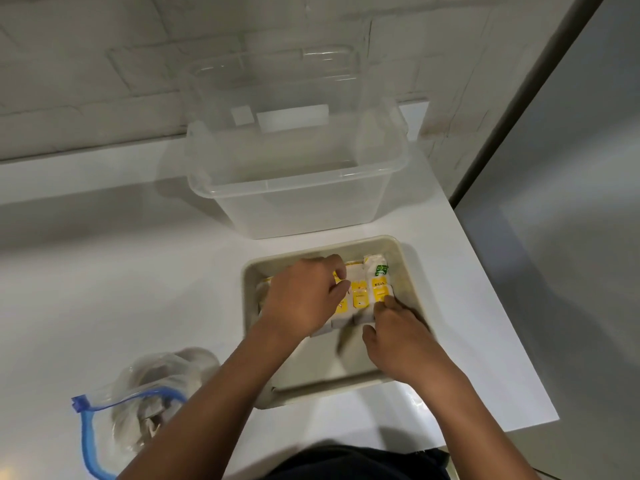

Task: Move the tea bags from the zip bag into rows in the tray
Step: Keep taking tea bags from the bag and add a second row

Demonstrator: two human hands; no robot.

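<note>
My left hand (304,299) lies over the tea bags (360,296) in the tray (405,258), fingers curled on their tags; my right hand (398,327) touches the row's end, fingers bent. Zip bag (152,386) lies open on the counter (104,271)

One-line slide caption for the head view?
Both hands, left and right, arrange yellow-tagged tea bags in the tray; zip bag open nearby.

Open counter (104,271) left of the tray (408,258); clear tub (298,188) close behind; zip bag (145,403) front-left.
</note>
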